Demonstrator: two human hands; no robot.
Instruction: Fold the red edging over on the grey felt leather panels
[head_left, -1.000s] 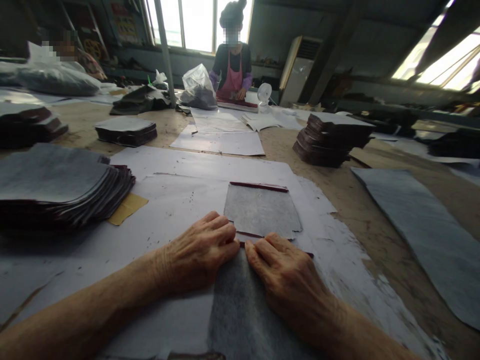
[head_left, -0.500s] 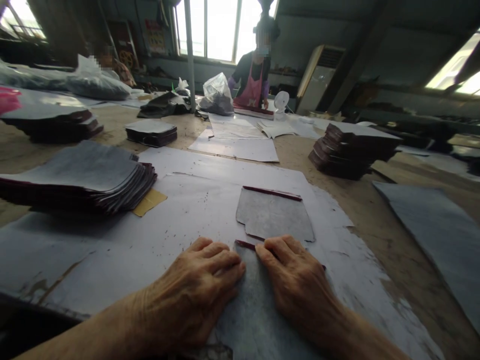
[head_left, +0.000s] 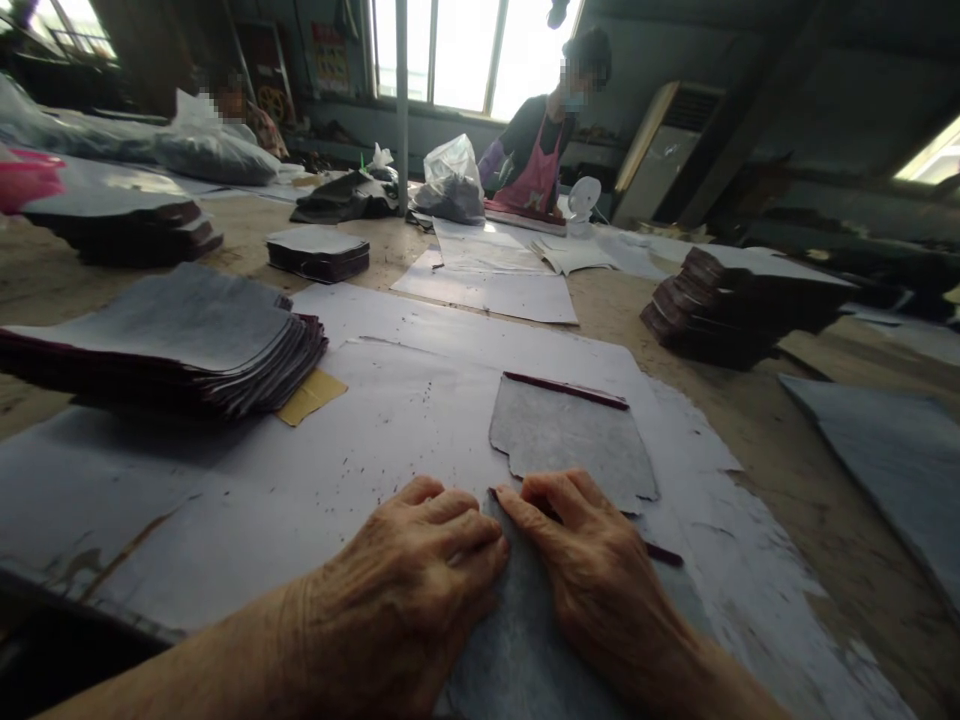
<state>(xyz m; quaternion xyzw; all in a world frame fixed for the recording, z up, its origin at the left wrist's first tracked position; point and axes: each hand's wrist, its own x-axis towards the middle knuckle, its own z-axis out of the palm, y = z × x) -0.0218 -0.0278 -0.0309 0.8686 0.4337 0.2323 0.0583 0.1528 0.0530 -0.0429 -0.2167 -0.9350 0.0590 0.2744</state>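
My left hand (head_left: 420,580) and my right hand (head_left: 589,565) lie side by side on a grey sheet with a dark red edge (head_left: 517,650) at the near edge of the table. The fingers of both hands are bent and press down on the sheet's folded far edge. Just beyond the fingertips lies a second grey piece with a dark red strip along its far side (head_left: 570,440). Both pieces rest on white paper (head_left: 390,430) that covers the table.
A thick stack of grey and dark red pieces (head_left: 172,345) stands at the left, with smaller stacks (head_left: 319,252) behind and another stack (head_left: 739,300) at the right. A grey sheet (head_left: 900,460) lies far right. A person in a pink apron (head_left: 540,150) works at the far end.
The view has swung left and down. My hands have stayed together on the folded edge, sliding slightly along it; the right fingers have moved left toward the left hand.
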